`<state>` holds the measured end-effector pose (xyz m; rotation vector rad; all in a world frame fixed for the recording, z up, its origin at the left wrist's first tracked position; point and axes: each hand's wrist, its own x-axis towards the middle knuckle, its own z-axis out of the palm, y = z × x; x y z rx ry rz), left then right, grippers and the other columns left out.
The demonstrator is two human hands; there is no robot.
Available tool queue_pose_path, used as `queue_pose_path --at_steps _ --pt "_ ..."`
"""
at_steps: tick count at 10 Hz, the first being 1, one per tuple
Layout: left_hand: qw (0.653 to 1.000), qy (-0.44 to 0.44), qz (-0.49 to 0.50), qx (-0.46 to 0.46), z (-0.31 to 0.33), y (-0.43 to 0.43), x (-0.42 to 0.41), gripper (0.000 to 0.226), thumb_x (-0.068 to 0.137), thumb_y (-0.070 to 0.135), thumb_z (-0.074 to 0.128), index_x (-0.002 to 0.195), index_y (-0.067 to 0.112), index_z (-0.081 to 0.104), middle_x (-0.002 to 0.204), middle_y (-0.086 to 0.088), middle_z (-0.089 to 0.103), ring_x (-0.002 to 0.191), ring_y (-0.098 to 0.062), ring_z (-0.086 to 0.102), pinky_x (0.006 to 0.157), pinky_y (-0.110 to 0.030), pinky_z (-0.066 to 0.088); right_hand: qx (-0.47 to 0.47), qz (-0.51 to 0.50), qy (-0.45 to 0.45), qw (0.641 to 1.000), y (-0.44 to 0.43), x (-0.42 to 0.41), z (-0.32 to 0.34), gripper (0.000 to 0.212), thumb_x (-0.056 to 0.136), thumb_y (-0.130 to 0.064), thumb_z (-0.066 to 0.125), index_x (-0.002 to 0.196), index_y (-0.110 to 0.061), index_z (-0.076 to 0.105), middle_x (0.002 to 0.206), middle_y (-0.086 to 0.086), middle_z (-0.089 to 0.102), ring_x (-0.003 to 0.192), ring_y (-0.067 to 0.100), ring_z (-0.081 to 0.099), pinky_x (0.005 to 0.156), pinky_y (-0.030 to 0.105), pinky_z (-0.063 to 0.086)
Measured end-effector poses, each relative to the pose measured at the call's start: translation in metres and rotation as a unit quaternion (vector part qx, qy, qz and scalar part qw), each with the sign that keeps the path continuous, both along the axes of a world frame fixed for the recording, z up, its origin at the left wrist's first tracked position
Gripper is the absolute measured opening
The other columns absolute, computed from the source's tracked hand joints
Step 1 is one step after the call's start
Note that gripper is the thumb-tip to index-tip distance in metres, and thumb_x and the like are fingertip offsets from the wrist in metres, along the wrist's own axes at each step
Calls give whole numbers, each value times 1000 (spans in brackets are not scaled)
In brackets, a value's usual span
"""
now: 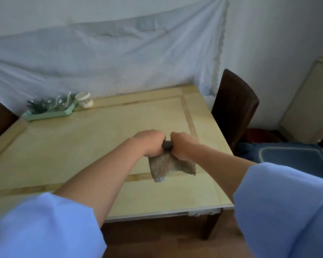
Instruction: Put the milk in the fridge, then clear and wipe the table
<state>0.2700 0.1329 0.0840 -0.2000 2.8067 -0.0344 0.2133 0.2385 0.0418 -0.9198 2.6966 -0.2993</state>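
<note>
Cloth [164,166] | bunched between left hand [150,144], right hand [183,146] | hangs downward

We see a pale yellow table [78,146] on dark legs, with a darker inlaid band framing its top. At its far left corner we find a mint-green tray [45,115] holding clear glassware [52,104], too blurred for us to count. A small white jar [84,100] stands just beside the tray's right end.
</note>
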Motion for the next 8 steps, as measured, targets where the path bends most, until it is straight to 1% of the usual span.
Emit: queue_pose_path --at_steps 1,2,3,4,5,6,7,8 --pt "997 36 -37 -63 -19 -12 -14 16 87 16 45 100 13 55 106 -11 63 93 -31 59 66 -32 36 18 0 55 998 -7 -14 -5 10 89 -14 48 95 -16 56 101 7 63 84 29 58 64 31 40" --pt "986 84 -79 -118 -41 -25 -32 23 91 11 38 110 10 51 113 -12 62 103 -34 60 68 -33 34 49 12 91 995 -18 -35 -8 23 89 -9 49 107 -15 62 109 7 64 98 30 63 68 30 40" --pt "980 97 -105 -138 -66 -39 -46 25 95 13 35 116 9 48 118 -12 60 108 -34 58 70 -34 34 80 34 107 990 -32 -54 -25 21 89 -12 54 107 -18 61 109 4 65 101 27 63 68 29 40" --pt "987 29 -110 -112 -108 -53 -50 28 98 20 34 119 10 48 121 -12 58 112 -33 56 81 -36 42 110 63 54 990 -43 -59 -67 24 90 -32 59 108 -17 64 109 6 66 99 28 64 67 30 43" --pt "990 -112 -79 -10 -151 -57 -37 31 95 18 40 121 13 54 127 -11 58 115 -30 56 87 -30 41 215 105 -76 968 -46 -49 -110 37 93 -20 53 128 -11 57 127 12 59 116 29 58 90 33 46" --pt "973 -200 -21 109 -163 -62 -31 23 87 17 43 102 20 59 108 -6 66 98 -26 61 72 -26 38 238 109 -137 955 -52 -48 -129 34 92 -20 53 123 -8 61 121 11 61 112 27 57 95 35 45" --pt "967 -196 -18 161 -158 -69 -35 26 82 7 38 78 24 58 90 -2 62 83 -19 52 74 -29 40 211 98 -132 964 -55 -53 -129 33 93 -27 51 119 -10 64 114 4 64 103 22 60 94 34 51" --pt "977 -140 -6 161 -147 -79 -42 32 87 3 35 92 15 65 100 -7 64 86 -22 55 78 -31 43 146 46 -105 983 -62 -62 -120 40 84 -1 47 120 -9 62 118 6 66 104 24 65 90 37 55"
